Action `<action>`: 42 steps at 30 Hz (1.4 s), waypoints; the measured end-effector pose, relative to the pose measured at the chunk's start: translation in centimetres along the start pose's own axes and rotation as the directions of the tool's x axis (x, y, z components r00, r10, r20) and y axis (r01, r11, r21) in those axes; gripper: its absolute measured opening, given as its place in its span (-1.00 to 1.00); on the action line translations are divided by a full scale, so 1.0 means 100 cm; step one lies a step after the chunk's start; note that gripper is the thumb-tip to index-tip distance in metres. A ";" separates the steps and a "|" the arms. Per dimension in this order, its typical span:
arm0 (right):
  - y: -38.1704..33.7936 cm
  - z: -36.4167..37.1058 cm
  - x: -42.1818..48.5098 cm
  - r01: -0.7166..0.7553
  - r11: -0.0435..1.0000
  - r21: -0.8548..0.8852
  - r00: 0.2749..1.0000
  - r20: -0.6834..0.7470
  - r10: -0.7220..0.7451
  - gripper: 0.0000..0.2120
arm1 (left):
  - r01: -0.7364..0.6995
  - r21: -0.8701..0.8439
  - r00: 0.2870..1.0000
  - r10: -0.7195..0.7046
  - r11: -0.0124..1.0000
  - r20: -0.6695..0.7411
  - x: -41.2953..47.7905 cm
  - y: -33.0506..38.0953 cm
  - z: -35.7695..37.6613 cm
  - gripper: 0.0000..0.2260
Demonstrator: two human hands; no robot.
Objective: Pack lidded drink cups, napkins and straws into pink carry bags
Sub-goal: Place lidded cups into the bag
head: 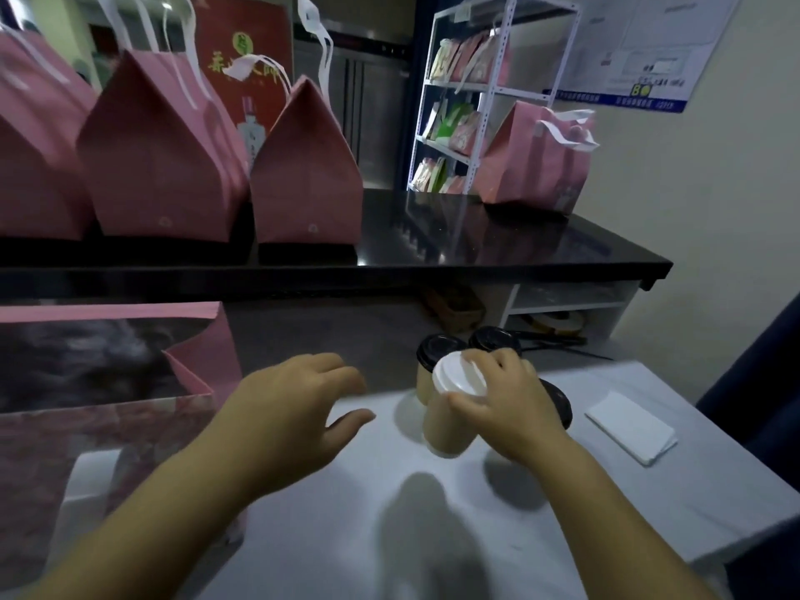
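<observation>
Partly hidden | right hand (515, 400) covers white-lidded cup (450, 409) | straws unclear

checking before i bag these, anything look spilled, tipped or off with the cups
No spill shows on the white table. The one oddity: the white-lidded cup leans to the left, lifted in the right hand, while the black-lidded cups behind it stand upright. Its lid looks seated. The left hand is open and empty.

On the worktop (562, 534), cups (446, 426) stand mid-back, napkins (632, 428) near the right edge, an open bag (108, 426) at the left edge.
</observation>
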State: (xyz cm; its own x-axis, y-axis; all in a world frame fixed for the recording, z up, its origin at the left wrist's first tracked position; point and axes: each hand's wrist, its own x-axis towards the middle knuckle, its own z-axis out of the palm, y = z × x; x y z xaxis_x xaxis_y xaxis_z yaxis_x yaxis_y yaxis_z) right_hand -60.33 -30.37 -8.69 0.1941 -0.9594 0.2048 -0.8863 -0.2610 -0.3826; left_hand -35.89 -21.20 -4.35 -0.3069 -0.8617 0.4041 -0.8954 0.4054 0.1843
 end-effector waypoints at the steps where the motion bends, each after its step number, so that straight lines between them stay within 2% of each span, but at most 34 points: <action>1: -0.009 -0.009 0.002 0.044 0.998 0.043 0.998 -0.049 -0.042 -0.39 | -0.004 -0.002 1.000 0.004 1.000 -0.016 -0.001 -0.002 -0.010 -0.68; 3: -0.029 -0.027 0.006 0.134 0.982 0.136 0.984 -0.139 -0.115 -0.37 | -0.015 -0.006 0.998 0.015 1.000 -0.058 -0.004 -0.007 -0.031 -0.67; 6: -0.065 -0.049 0.014 0.270 0.928 0.258 0.945 -0.255 -0.204 -0.45 | 0.006 -0.015 0.991 -0.008 1.000 -0.136 -0.014 -0.021 -0.065 -0.66; 10: -0.122 -0.065 0.025 0.431 0.823 0.370 0.887 -0.339 -0.313 -0.50 | 0.071 -0.022 0.979 -0.074 0.997 -0.191 -0.036 -0.055 -0.104 -0.65; 15: -0.202 -0.051 0.035 0.543 0.692 0.475 0.839 -0.334 -0.429 -0.51 | 0.255 0.034 0.944 -0.242 0.966 -0.224 -0.075 -0.107 -0.137 -0.78; 19: -0.262 -0.023 0.036 0.604 0.639 0.477 0.795 -0.308 -0.522 -0.49 | 0.367 0.092 0.928 -0.358 0.926 -0.108 -0.104 -0.150 -0.151 -0.86; 23: -0.305 0.009 0.035 0.640 0.654 0.403 0.758 -0.191 -0.624 -0.44 | 0.370 0.129 0.924 -0.379 0.920 0.054 -0.125 -0.187 -0.152 -0.73; 26: -0.321 0.032 0.034 0.667 0.698 0.261 0.730 -0.042 -0.682 -0.38 | 0.339 0.128 0.919 -0.357 0.932 0.165 -0.133 -0.207 -0.151 -0.69; 31: -0.324 0.052 0.035 0.697 0.711 0.095 0.688 0.195 -0.699 -0.36 | 0.242 0.183 0.941 -0.276 0.953 0.195 -0.139 -0.234 -0.153 -0.63; 34: -0.318 0.054 0.036 0.738 0.674 0.010 0.638 0.314 -0.703 -0.35 | 0.195 0.211 0.944 -0.241 0.958 0.223 -0.143 -0.246 -0.154 -0.62; 36: -0.314 0.052 0.036 0.779 0.626 -0.039 0.588 0.393 -0.707 -0.34 | 0.189 0.161 0.945 -0.224 0.969 0.239 -0.147 -0.251 -0.152 -0.66; 42: -0.324 0.051 0.028 0.843 0.537 -0.028 0.461 0.551 -0.695 -0.33 | 0.163 0.025 0.956 -0.164 0.986 0.242 -0.162 -0.252 -0.140 -0.62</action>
State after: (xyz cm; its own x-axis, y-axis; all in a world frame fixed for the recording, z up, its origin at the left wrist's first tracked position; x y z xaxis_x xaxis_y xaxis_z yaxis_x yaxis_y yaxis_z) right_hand -28.89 -25.10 -0.33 0.9375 -0.3203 -0.1364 -0.3242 -0.9459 -0.0075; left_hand -3.79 -13.17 -2.97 -0.2245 -0.9644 0.1396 -0.9411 0.2518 0.2256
